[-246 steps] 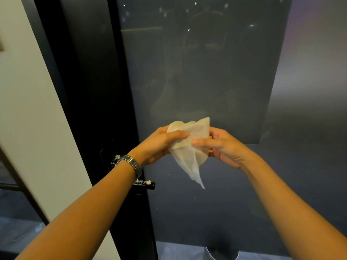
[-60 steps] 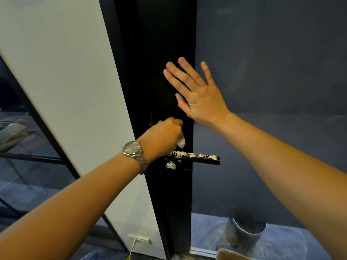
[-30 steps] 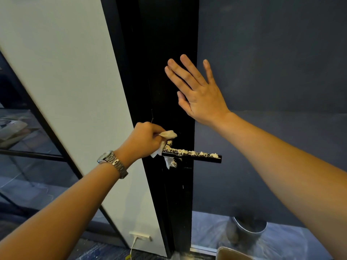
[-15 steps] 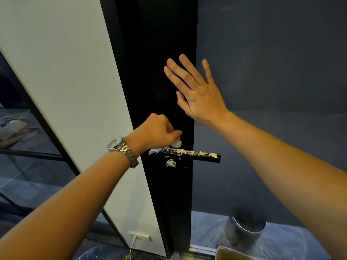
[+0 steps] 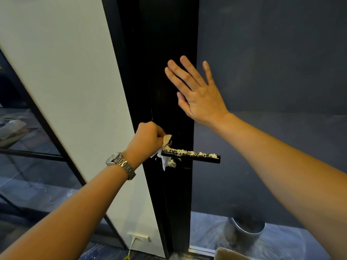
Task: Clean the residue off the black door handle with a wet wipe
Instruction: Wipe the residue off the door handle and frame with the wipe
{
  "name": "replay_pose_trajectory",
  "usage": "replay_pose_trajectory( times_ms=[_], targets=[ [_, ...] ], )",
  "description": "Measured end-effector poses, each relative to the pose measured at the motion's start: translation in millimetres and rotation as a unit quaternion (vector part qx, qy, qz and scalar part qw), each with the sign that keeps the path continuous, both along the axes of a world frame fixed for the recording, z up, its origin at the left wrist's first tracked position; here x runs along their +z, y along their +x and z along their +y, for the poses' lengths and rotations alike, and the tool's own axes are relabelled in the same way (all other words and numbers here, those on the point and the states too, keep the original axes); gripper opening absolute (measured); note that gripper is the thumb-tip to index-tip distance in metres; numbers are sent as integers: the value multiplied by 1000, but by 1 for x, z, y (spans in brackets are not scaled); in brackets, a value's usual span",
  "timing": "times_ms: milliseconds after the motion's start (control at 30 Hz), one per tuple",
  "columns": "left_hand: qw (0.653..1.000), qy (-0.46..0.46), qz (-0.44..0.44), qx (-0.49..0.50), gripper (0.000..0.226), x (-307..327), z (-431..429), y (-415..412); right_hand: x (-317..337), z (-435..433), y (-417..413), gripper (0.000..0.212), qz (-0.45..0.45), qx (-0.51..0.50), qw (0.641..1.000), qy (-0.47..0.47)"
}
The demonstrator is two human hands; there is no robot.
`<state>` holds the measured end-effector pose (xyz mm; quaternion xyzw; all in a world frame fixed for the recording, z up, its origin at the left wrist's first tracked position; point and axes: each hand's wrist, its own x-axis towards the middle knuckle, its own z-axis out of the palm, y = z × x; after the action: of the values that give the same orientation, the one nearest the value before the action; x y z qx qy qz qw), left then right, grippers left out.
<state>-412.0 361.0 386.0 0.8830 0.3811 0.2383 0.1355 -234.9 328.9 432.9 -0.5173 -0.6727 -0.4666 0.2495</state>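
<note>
In the head view, one crumpled white wet wipe [image 5: 163, 160] is pinched in the curled fingers of the left hand [image 5: 148, 139] and pressed against the pivot end of the single slim black lever door handle [image 5: 204, 160]. The right hand [image 5: 199, 96] is laid flat above it on the black door frame [image 5: 169, 44], fingers spread. The wipe is judged soft and limp, best held bunched. The handle is judged rigid, and its pale crumbly residue [image 5: 187, 152] loose.

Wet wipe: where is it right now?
Head view, centre: the wet wipe is pinched in the left hand, pressed at the door-side end of the black handle.
</note>
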Motion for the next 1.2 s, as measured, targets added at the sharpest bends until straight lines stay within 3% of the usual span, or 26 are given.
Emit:
replay_pose_trajectory(
  times_ms=[200,467,633,867,1067,1200],
  targets=[
    [999,-12,-42,-11,19,7,-7,1,-1,1,0,52,2,5,1000,8],
    [996,76,41,19,13,13,-29,31,0,0,-1,52,2,3,1000,9],
    [999,-19,10,42,9,22,-15,15,1,-2,0,52,2,3,1000,-2],
    [998,21,56,-7,12,17,-21,30,2,-3,0,52,5,2,1000,-10],
    [993,-58,93,-41,17,35,-14,9,3,-4,1,52,-7,-12,1000,-12],
    [994,-34,98,-37,16,30,-18,16,2,-4,0,52,-5,-9,1000,-12]
  ],
)
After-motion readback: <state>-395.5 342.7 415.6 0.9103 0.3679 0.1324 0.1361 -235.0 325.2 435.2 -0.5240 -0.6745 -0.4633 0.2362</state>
